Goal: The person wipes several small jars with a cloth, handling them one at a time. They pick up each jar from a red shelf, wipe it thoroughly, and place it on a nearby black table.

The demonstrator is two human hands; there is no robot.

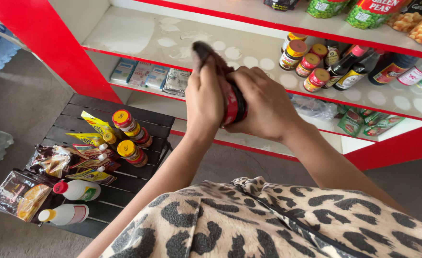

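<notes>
both hands grip: right hand [263, 107] holds a red-labelled jar [233, 106] lying sideways, left hand [204, 98] presses a cloth [205, 52].

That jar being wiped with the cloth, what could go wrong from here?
1. The jar is held in mid-air in the right hand; rubbing by the left hand with the dark cloth could make it slip and fall.
2. The jars on the shelf stand close together, so one could be knocked over.

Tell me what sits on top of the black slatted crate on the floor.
On the black slatted crate: stacked yellow-lidded jars, yellow sachets, two white bottles, snack packets. Anything beneath them is hidden.
</notes>
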